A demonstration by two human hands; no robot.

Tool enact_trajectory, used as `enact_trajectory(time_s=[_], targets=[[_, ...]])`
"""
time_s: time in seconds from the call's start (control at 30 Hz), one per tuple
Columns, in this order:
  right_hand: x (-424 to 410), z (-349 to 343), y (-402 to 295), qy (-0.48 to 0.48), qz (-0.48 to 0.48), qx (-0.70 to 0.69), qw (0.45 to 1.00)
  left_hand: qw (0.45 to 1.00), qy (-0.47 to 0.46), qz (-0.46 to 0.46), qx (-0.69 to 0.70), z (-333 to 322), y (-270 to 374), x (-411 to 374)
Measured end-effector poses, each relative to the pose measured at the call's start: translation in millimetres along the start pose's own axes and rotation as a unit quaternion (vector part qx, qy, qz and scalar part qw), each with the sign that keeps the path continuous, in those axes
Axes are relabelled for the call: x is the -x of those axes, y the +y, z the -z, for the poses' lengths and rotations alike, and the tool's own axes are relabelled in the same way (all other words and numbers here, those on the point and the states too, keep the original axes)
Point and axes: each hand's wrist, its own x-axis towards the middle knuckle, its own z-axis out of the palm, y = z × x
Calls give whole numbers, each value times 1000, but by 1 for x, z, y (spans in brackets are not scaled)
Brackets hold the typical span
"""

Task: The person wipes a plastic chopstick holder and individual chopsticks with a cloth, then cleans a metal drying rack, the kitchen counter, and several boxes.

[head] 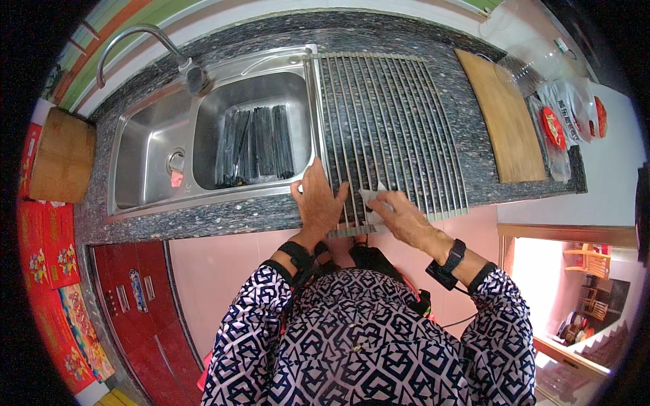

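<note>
A roll-up drying rack of metal rods (pixel 401 116) with pale end strips lies over the speckled stone countertop, its left side along the sink rim. My left hand (pixel 321 200) rests flat on the rack's left edge near the front, fingers extended and thumb apart, holding nothing. My right hand (pixel 403 215) pinches a crumpled white cloth or tissue (pixel 373 195) against the rods near the front. Part of the white piece is hidden under my fingers. The front end strip beneath my hands hangs slightly past the counter's edge.
Left of the rack is a two-bowl steel sink (pixel 188 198); dark stick-like bundles (pixel 254 144) lie in its right bowl. A curved faucet (pixel 137 30) stands behind. To the right are a wooden board (pixel 502 122) and plastic bags (pixel 563 116). A cardboard box (pixel 63 155) sits far left.
</note>
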Motion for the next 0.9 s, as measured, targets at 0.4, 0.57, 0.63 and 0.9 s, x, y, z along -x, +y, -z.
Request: enact_trajectory(time_s=[0.4, 0.57, 0.63, 0.9], targets=[[-103, 8, 86, 30, -67, 35, 997, 1000, 10, -12, -10, -1, -2, 2], [-103, 9, 84, -5, -77, 27, 997, 1000, 21, -19, 0, -2, -4, 3], [-84, 10, 69, -10, -43, 27, 999, 1000, 23, -12, 0, -3, -5, 3], [-4, 10, 8, -53, -60, 9, 997, 1000, 23, 0, 1, -5, -4, 2]])
